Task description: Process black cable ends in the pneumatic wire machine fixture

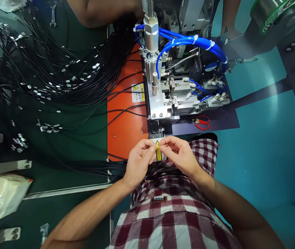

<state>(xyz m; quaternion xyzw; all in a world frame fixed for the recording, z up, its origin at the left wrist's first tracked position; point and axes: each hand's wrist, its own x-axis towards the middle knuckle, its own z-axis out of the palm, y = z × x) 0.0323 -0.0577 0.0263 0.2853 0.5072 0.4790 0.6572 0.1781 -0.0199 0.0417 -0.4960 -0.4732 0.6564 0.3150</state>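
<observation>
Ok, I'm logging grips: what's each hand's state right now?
Left hand: pinched closed, apparently on thin wires.
Right hand: pinched closed, apparently on the same wires.

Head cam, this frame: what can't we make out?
- Thin yellow strands, head view: count and ends unclear; too small, partly covered by the left-hand grip and right-hand grip.
- Rectangular yellow-and-white warning label, head view: fine print too small.
- Round green-and-silver spool, head view: cut off by the top edge.
- Crinkled whitish plastic bag, head view: cut off by the left edge.
</observation>
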